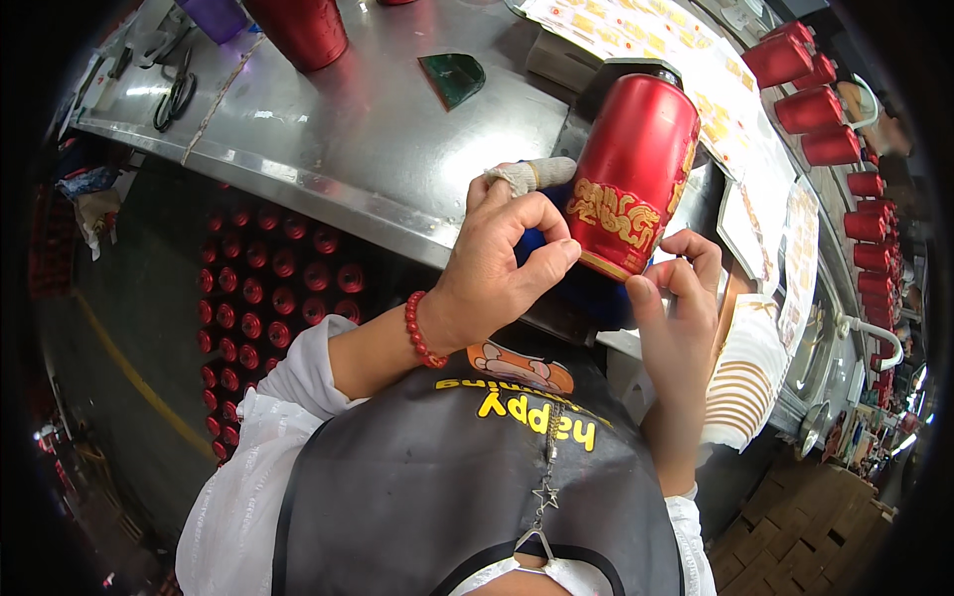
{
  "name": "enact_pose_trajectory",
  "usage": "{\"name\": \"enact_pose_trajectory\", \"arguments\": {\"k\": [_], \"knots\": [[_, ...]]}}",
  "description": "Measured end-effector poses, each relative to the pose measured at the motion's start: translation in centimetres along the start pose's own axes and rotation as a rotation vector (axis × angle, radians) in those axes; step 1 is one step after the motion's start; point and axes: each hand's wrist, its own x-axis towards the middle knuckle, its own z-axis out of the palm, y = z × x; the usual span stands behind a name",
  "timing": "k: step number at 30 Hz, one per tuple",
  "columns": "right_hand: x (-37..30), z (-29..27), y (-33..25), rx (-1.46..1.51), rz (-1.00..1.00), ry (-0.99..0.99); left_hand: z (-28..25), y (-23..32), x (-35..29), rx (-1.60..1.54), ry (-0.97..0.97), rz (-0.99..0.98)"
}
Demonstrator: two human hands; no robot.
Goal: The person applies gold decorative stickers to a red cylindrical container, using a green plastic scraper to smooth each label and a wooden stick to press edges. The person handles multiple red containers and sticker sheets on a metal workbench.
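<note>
A glossy red metal canister (636,129) leans in front of me, its far end against a dark holder (606,77). A gold dragon-like decal (614,214) runs round its near part. My left hand (502,248) is at the canister's left side, thumb and forefinger bent toward its near edge. One of its fingers wears a knitted finger cover (537,175) and reaches along the canister. My right hand (681,298) has thumb and forefinger closed at the lower right rim. Whether either hand also pinches a decal edge cannot be made out. Blue material shows under the canister.
Sheets of gold decals (686,40) lie beyond and right of the holder. On the metal table (348,129) are a dark green flat scraper-like piece (452,79), another red canister (298,30) and black scissors (177,94). Rows of red canisters (253,288) stand below the table.
</note>
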Motion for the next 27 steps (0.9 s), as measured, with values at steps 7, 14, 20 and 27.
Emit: {"name": "enact_pose_trajectory", "arguments": {"k": [7, 14, 20, 27], "knots": [[0.00, 0.10, 0.23, 0.021, 0.033, 0.000, 0.31, -0.02, 0.16, -0.007, 0.031, 0.010], [0.16, 0.20, 0.29, 0.035, 0.031, 0.000, 0.00, -0.21, 0.20, 0.001, -0.005, -0.005], [0.05, 0.43, 0.69, 0.019, 0.025, 0.010, 0.09, -0.34, 0.06, -0.065, 0.020, -0.059], [-0.07, 0.44, 0.70, 0.017, 0.038, 0.007, 0.39, -0.43, -0.02, -0.019, 0.046, -0.038]]}}
